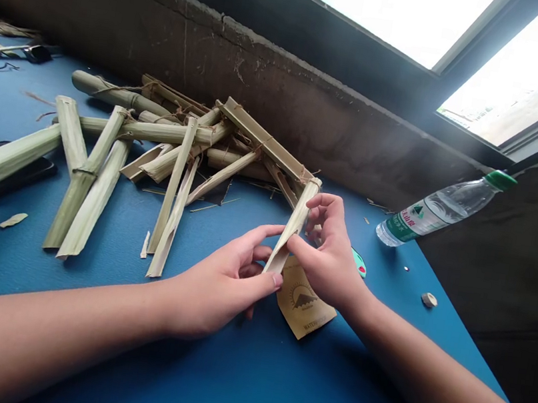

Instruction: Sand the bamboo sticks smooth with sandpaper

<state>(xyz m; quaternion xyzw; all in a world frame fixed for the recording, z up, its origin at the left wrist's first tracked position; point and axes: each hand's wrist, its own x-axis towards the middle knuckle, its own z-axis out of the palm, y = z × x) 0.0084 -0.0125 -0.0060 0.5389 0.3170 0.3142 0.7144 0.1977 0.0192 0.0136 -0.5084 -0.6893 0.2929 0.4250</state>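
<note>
A pale split bamboo piece (295,222) slants up and away from me, its hollow side showing near the lower end. My left hand (232,277) pinches that lower end, thumb in front and fingers behind. Higher up, my right hand (329,254) is closed on the right edge with its thumb and curled fingers. The top of the piece meets a long split bamboo strip (271,138) at a corner with brown twine, and whether they are joined I cannot tell. Under my hands lies a brown printed paper packet (307,305), partly covered.
Tied bamboo pieces (172,133) are heaped against the wall. Forked stalks (82,187) lie on the left of the blue table (241,386), near a black flat object (44,168). A green-capped water bottle (429,215) leans at the right, and a small stalk chunk (429,299) lies near the edge.
</note>
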